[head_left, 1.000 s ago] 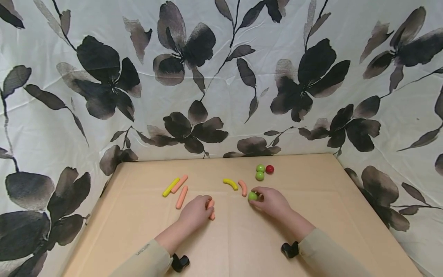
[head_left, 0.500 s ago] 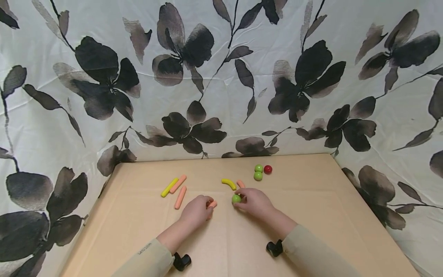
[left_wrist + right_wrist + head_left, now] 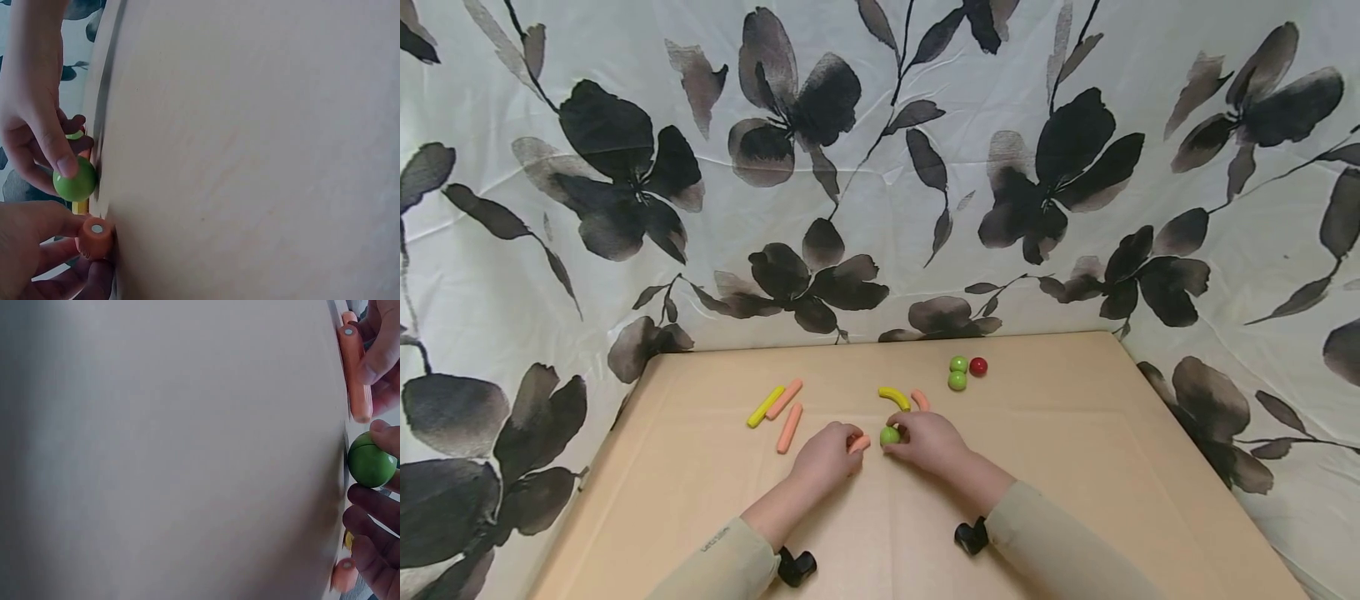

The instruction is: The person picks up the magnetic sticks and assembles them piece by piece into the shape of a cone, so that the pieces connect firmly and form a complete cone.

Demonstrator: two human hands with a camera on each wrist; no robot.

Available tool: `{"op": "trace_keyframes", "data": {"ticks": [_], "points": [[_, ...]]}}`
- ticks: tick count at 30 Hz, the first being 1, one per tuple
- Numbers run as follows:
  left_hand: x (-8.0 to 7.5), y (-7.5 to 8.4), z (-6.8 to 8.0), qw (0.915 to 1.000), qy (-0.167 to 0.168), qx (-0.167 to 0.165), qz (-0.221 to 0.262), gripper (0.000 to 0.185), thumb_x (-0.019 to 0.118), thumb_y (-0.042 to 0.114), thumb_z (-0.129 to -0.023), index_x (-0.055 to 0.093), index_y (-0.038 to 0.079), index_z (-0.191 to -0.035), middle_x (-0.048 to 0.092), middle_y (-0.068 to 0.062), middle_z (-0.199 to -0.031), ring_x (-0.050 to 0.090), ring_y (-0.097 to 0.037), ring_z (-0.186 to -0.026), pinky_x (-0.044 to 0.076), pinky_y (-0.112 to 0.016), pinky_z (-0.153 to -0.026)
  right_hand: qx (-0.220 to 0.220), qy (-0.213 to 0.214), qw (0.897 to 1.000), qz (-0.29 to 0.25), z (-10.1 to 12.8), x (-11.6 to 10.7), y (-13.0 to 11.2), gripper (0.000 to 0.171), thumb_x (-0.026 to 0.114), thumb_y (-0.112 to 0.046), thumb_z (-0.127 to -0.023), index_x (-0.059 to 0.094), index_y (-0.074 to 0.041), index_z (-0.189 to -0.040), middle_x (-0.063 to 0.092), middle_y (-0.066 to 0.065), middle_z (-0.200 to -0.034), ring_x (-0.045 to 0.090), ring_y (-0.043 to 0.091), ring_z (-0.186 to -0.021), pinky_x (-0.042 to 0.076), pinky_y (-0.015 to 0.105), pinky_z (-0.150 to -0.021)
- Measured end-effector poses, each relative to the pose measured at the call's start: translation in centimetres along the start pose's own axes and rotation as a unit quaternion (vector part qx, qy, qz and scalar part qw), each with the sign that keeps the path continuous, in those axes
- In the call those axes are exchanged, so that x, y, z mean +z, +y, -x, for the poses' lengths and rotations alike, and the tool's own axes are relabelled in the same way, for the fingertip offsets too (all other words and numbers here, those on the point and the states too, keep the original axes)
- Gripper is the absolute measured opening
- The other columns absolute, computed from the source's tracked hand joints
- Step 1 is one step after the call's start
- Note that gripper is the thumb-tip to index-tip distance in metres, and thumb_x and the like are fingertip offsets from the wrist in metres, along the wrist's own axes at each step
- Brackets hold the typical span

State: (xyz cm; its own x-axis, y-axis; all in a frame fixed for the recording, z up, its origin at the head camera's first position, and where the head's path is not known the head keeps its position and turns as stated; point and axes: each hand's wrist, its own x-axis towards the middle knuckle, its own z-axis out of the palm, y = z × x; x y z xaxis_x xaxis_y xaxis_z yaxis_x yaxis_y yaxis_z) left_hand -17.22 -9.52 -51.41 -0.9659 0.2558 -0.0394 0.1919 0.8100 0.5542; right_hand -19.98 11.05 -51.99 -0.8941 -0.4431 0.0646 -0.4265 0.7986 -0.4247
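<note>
My left hand pinches a straight salmon-coloured magnetic stick; its near end, with a small metal disc, faces the left wrist view. Between thumb and fingertips, my right hand holds a green ball, which looks a little apart from the stick's end. In the right wrist view a dark line crosses the green ball, and the held stick lies just beyond it. Behind my right hand are a curved yellow stick and a curved salmon stick, the latter partly covered.
At the left lie a yellow straight stick and two salmon sticks, one touching it and one apart. Two green balls and a red ball sit at the back of the tan board. Floral cloth hangs behind.
My right hand has carried the green ball leftward, close to my left hand. The salmon stick in my left hand has turned, its far end swinging toward the ball.
</note>
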Motion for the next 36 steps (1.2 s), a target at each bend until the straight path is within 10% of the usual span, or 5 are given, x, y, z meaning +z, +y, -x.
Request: {"op": "trace_keyframes", "data": {"ticks": [36], "points": [[-0.18, 0.29, -0.21, 0.9988, -0.036, -0.019, 0.026, 0.022, 0.069, 0.028, -0.093, 0.069, 0.012, -0.108, 0.059, 0.001, -0.091, 0.053, -0.012, -0.072, 0.045, -0.033, -0.065, 0.005, -0.029, 0.998, -0.047, -0.64, -0.32, -0.54, 0.041, 0.079, -0.035, -0.085, 0.07, -0.016, -0.119, 0.067, -0.009, -0.092, 0.059, 0.007, -0.08, 0.049, 0.03, -0.075]]}}
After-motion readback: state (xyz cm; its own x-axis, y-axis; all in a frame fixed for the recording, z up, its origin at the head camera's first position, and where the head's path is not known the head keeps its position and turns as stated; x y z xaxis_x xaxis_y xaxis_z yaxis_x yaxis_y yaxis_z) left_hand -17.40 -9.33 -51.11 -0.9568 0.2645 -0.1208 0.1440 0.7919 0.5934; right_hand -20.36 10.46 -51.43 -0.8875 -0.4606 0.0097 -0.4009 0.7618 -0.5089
